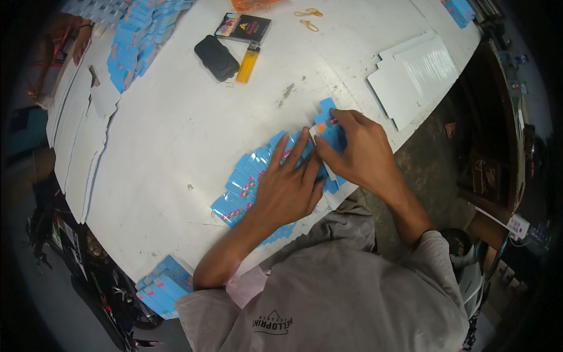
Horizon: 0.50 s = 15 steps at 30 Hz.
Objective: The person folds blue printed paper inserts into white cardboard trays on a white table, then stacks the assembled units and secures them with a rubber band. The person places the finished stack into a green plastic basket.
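Note:
A fanned row of flat blue printed cartons (243, 176) overlaps along the near edge of the white table. My left hand (287, 185) lies over this row, fingers stretched and spread, pressing on the cartons. At the right end of the row, my right hand (360, 146) pinches a blue carton (326, 105) between thumb and fingers. A white edge shows beside the right thumb. Part of the held carton and much of the row's right end are hidden under my hands.
A black case (216, 58), a dark cigarette pack (243, 27) and a yellow lighter (248, 62) lie farther back, near rubber bands (309, 25). White flat sheets (413, 76) sit at the right edge. More blue cartons (138, 44) are far left, beside another person's hand (82, 44).

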### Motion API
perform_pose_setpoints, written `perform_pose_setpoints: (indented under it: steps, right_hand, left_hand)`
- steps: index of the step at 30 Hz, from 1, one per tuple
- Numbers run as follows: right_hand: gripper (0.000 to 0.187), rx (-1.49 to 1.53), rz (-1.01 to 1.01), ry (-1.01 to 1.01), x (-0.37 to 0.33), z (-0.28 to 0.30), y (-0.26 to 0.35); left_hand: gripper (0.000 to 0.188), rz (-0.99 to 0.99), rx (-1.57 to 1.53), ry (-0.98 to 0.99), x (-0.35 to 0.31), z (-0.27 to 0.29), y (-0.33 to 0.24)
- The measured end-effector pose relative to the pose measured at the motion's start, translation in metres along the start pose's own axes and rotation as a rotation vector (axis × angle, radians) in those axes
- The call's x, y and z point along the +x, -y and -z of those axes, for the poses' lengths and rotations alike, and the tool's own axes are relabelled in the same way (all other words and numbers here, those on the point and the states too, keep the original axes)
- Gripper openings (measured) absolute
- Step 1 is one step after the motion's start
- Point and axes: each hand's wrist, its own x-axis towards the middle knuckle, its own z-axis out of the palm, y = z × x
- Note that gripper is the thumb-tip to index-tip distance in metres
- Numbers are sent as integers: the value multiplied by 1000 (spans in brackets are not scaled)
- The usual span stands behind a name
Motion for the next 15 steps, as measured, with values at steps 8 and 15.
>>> perform_pose_setpoints:
  steps: [8, 15]
  right_hand:
    - [46, 90, -86, 122, 10, 20, 0]
    - [48, 210, -87, -139, 3, 17, -43]
  left_hand:
    - [61, 31, -39, -17, 2, 0, -2]
    - [65, 77, 8, -4, 2, 2, -3]
